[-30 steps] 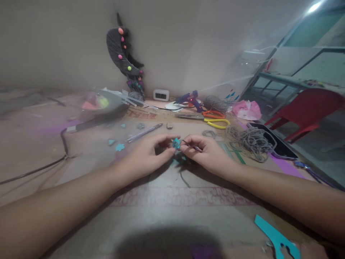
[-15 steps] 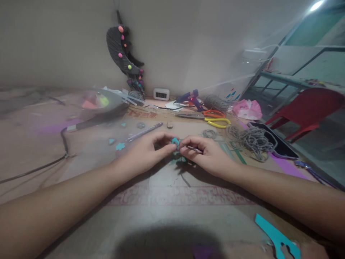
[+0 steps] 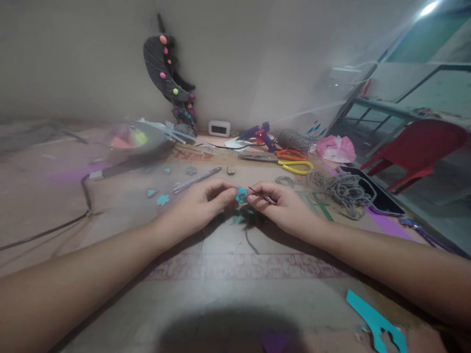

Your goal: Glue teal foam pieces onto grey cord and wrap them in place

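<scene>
My left hand (image 3: 200, 206) pinches a small teal foam piece (image 3: 241, 195) between thumb and forefinger, just above the cardboard work surface (image 3: 235, 289). My right hand (image 3: 279, 206) meets it from the right, fingers closed on a thin dark pointed tool (image 3: 262, 196) whose tip touches the teal piece. A darker teal clump with a thin dark wire (image 3: 247, 223) lies on the surface right under both hands.
Behind the hands lie a pen (image 3: 196, 179), teal foam cut-outs (image 3: 163, 199), yellow and orange scissors (image 3: 294, 162), a glue gun (image 3: 257, 133) and a tangle of grey cord (image 3: 340, 191). A teal foam offcut (image 3: 375, 321) lies near right. A red chair (image 3: 419, 149) stands at right.
The hands and the teal piece shifted only slightly, dipping then rising a little; the tool's tip now shows against the teal piece.
</scene>
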Available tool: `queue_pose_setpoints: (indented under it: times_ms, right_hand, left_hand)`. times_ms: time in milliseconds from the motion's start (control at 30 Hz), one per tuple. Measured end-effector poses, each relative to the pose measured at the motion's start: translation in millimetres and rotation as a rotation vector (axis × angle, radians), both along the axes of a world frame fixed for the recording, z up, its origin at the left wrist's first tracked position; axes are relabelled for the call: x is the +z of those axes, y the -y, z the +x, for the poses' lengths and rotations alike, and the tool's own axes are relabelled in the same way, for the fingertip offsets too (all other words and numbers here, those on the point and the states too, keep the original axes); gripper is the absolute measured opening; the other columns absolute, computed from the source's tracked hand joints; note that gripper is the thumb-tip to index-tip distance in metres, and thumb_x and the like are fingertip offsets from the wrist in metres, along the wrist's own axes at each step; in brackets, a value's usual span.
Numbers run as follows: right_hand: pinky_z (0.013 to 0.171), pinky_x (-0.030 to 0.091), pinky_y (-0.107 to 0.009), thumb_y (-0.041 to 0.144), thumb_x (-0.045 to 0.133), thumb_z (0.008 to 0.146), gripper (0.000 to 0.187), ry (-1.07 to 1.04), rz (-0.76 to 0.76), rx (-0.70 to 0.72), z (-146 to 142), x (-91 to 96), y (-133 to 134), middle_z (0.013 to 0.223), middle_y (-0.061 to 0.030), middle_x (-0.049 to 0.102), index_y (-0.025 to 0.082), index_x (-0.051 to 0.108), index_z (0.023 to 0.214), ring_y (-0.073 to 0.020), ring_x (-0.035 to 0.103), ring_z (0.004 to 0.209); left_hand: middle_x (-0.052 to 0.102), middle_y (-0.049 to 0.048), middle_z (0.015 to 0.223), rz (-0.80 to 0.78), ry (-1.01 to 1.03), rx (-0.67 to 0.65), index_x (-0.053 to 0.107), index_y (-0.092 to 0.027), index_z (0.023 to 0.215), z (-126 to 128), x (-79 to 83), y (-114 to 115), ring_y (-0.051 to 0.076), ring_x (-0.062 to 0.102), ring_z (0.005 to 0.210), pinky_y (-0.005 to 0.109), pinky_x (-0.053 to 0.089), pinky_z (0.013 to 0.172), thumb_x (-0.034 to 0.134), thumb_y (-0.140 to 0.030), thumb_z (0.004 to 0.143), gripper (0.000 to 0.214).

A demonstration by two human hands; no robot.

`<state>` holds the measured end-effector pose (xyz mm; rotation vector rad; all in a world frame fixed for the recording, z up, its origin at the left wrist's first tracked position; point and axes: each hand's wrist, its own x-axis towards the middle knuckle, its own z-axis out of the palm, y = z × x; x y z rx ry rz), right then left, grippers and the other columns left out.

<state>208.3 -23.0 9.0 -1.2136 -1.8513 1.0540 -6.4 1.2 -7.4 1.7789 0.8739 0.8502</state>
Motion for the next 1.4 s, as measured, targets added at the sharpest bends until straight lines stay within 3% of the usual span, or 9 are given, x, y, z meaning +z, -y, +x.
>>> queue_pose_setpoints:
  times_ms: [200,333,433,533,633,900,1100,1300,1400]
  right_hand:
    - [0.059,0.044,-0.025,0.039,0.062,0.089,0.021,0.006,0.066,-0.035,1.4,0.2,0.0,0.072,0.0003,0.063,0.018,0.064,0.087,-0.0127,0.055,0.063]
    - [0.061,0.047,-0.025,0.029,0.062,0.089,0.012,0.121,0.392,-0.089,8.9,3.9,3.2,0.079,-0.0032,0.072,0.019,0.069,0.092,-0.0142,0.063,0.066]
    - [0.065,0.05,-0.026,0.021,0.06,0.09,0.018,0.224,0.609,0.038,15.4,5.4,5.9,0.085,-0.0058,0.078,0.021,0.076,0.1,-0.0151,0.068,0.071]
    - [0.063,0.048,-0.025,0.017,0.057,0.092,0.026,0.294,0.729,0.153,18.9,3.8,5.9,0.078,-0.0046,0.077,0.021,0.077,0.109,-0.0132,0.067,0.065]
    - [0.062,0.045,-0.024,0.015,0.057,0.092,0.029,0.33,0.808,0.181,19.6,-0.8,3.3,0.073,-0.0037,0.076,0.019,0.077,0.113,-0.0127,0.065,0.063]
    - [0.06,0.044,-0.022,0.018,0.057,0.093,0.031,0.326,0.711,0.143,17.7,-5.8,2.0,0.079,-0.0029,0.077,0.021,0.076,0.116,-0.0111,0.063,0.062]
    - [0.057,0.046,-0.023,0.029,0.059,0.095,0.027,0.284,0.602,-0.012,12.6,3.6,7.2,0.07,-0.0027,0.073,0.018,0.076,0.113,-0.0115,0.06,0.056]
    - [0.07,0.054,-0.025,0.024,0.057,0.094,0.032,0.307,0.64,0.055,15.3,-1.6,5.2,0.103,-0.0079,0.081,0.021,0.076,0.12,-0.0161,0.074,0.079]
    - [0.072,0.055,-0.025,0.02,0.057,0.093,0.035,0.336,0.625,0.047,16.2,-3.9,4.6,0.105,-0.0069,0.081,0.021,0.074,0.123,-0.0162,0.075,0.083]
  left_hand:
    - [0.071,0.002,0.082,0.032,-0.099,0.056,0.068,-0.019,0.089,1.0,1.3,2.0,0.017,0.062,0.076,0.029,0.047,0.069,0.062,-0.047,0.093,0.029]
    - [0.069,0.0013,0.078,0.018,-0.102,0.088,0.065,-0.019,0.085,2.3,3.1,2.9,0.017,0.062,0.073,0.029,0.047,0.067,0.061,-0.048,0.093,0.03]
    - [0.069,0.0016,0.078,0.032,-0.104,0.1,0.063,-0.019,0.084,2.0,3.5,2.5,0.017,0.062,0.074,0.029,0.047,0.067,0.06,-0.049,0.093,0.031]
    - [0.068,0.0019,0.078,0.046,-0.106,0.097,0.062,-0.019,0.083,1.6,3.5,2.1,0.018,0.061,0.074,0.029,0.047,0.068,0.06,-0.049,0.093,0.031]
    - [0.067,0.0017,0.078,0.049,-0.111,0.099,0.062,-0.019,0.083,1.3,3.3,2.1,0.018,0.06,0.075,0.029,0.046,0.068,0.059,-0.048,0.093,0.031]
    - [0.065,0.0012,0.078,0.049,-0.106,0.084,0.063,-0.019,0.084,0.3,1.1,0.8,0.016,0.057,0.073,0.028,0.044,0.066,0.059,-0.048,0.094,0.031]
    - [0.065,0.0015,0.076,0.027,-0.084,0.092,0.061,-0.019,0.083,1.4,3.1,0.4,0.017,0.058,0.073,0.029,0.046,0.067,0.06,-0.048,0.092,0.031]
    - [0.066,0.0026,0.077,0.033,-0.071,0.087,0.062,-0.018,0.082,1.1,2.3,-0.7,0.017,0.059,0.073,0.029,0.047,0.066,0.059,-0.048,0.092,0.031]
    - [0.066,0.0025,0.077,0.038,-0.066,0.089,0.062,-0.018,0.082,0.3,1.0,-1.1,0.017,0.06,0.073,0.028,0.047,0.067,0.06,-0.049,0.092,0.033]
